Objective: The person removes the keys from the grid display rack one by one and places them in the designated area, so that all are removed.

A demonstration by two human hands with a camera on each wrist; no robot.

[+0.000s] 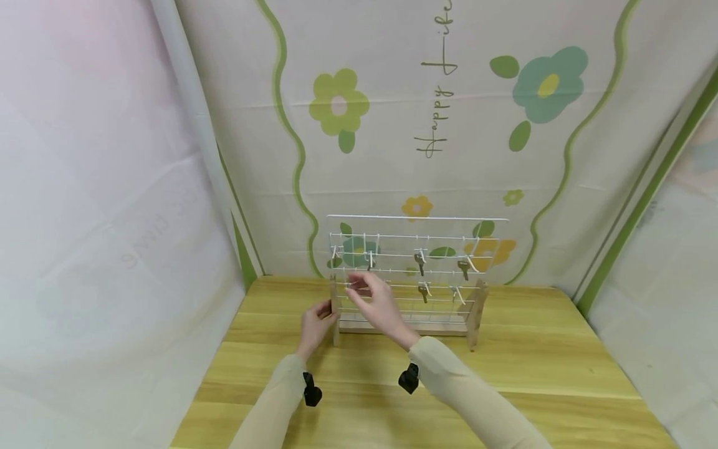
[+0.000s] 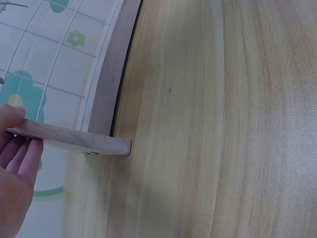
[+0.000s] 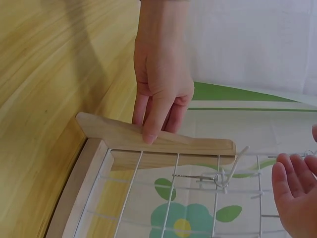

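A white wire grid rack [image 1: 417, 217] on wooden feet stands on the table, with small keys hanging from its white hooks. My left hand [image 1: 316, 325] pinches the rack's left wooden side post [image 2: 74, 139], thumb on one face and fingers on the other. My right hand [image 1: 380, 307] is in front of the grid's left part, fingers bent and thumb apart from them. In the right wrist view, the fingers of my right hand [image 3: 296, 191] lie beside the wires, and a hook shows in the gap. Near them a key [image 3: 195, 177] hangs on a hook [image 3: 227, 179].
More keys, a dark one [image 1: 421, 263], another [image 1: 462, 268] and a lower one [image 1: 423, 293], hang toward the middle and right. The right wooden foot [image 1: 475, 318] stands on the wood-grain table [image 1: 533, 355]. A flower-print cloth [image 1: 381, 168] rises behind the rack.
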